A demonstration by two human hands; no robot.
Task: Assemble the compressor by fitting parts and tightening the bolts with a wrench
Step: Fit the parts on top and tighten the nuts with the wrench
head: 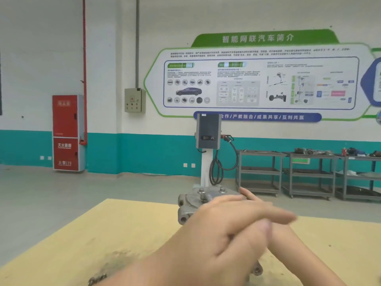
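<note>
Just beyond the hands, on the yellow tabletop (127, 221), sits the compressor (198, 201), a grey cast body with bolts (201, 191) standing up on its top face. The left hand (222, 230) lies across the right hand (274, 234) in front of it, fingers stretched out fairly straight; neither seems to hold anything, though the undersides are hidden, so I can't be sure. One fingertip of the right hand pokes up beside the compressor's right edge. No wrench shows anywhere, so I'd judge this a pause between fitting and tightening. The next move likely calls for finding the wrench and steadying the casting. A small metal part (257, 270) lies under the wrists, and dark grime (115, 263) smears the tabletop to their left. Behind stand a charging post (208, 133), steel trolleys (309, 174), a red fire cabinet (66, 133) and a wall poster (261, 79).
</note>
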